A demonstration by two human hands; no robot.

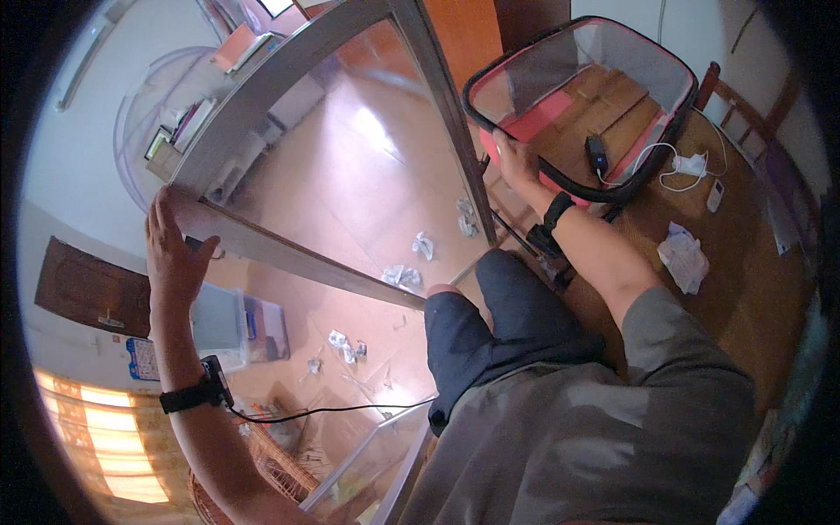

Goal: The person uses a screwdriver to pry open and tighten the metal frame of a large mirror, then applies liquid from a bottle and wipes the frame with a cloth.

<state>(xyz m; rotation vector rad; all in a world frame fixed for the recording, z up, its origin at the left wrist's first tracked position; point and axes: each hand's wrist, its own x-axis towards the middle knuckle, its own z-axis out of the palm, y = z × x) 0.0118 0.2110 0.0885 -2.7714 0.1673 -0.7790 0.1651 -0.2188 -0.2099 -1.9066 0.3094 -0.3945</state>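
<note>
My left hand [174, 246] lies against the corner of a glass-paned door [302, 259] with a dark frame, thumb spread away from the fingers. A small dark fitting shows partly behind that thumb. On the right, my right hand [515, 157] grips the black rim of a pink and grey mesh basket [569, 178] at the table's edge. A black electronic device [596, 155] with a lit display shows within the basket's outline. From it a white cable [646, 157] runs to a white adapter [690, 164].
The wooden table [735, 289] bears a crumpled white plastic packet [684, 257] and a small white remote [715, 195]. Crumpled paper [345, 346] litters the tiled floor. A wicker basket [275, 462] stands low on the left. A black cable runs from my left wrist device [215, 380].
</note>
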